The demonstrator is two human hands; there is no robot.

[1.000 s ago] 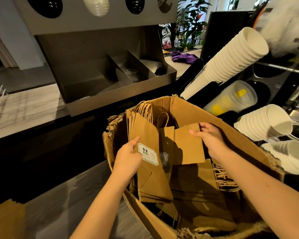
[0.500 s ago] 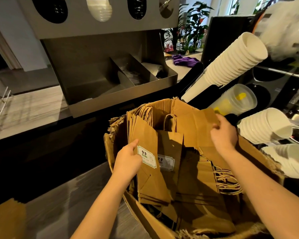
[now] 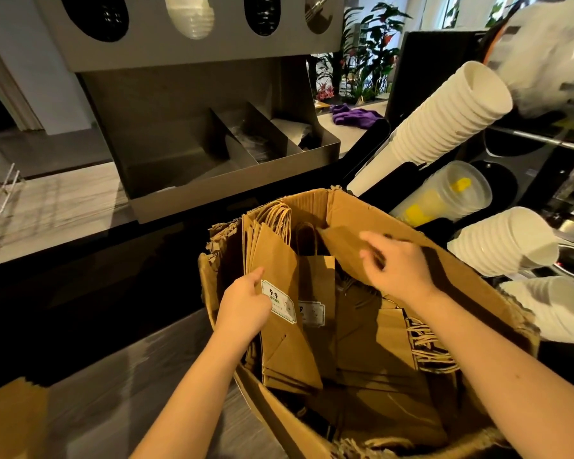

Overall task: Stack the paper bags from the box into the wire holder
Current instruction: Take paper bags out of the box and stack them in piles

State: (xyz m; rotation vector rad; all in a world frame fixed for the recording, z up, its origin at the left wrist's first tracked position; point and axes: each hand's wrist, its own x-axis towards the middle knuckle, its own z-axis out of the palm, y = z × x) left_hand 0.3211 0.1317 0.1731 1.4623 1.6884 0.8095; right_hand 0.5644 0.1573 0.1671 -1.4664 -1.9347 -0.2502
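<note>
You're gripping a bag bundle (image 3: 280,329) w/ left hand (image 3: 244,304); right hand (image 3: 400,268) curling at another bag (image 3: 340,250), hold unclear. Box (image 3: 395,223) looking nearly full, far-left wire holder (image 3: 0,197) awaiting bags.

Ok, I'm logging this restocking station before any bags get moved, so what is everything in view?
cardboard box: one, brown, open, bottom centre
bag bundle: one, brown, upright at the box's left side
flat bags: several, brown, lying in the box
single bag: one, brown, held up near the box's far wall
price labels: two, white, on upright bags
paper cup stacks: at least three, white, right
clear cup stack: one, clear with yellow, right
steel organiser: one, grey, behind the box
cloth: one, purple, far counter
wire rack: one, pale, far left
left hand: grips the bag bundle
right hand: pinches the single bag
</note>
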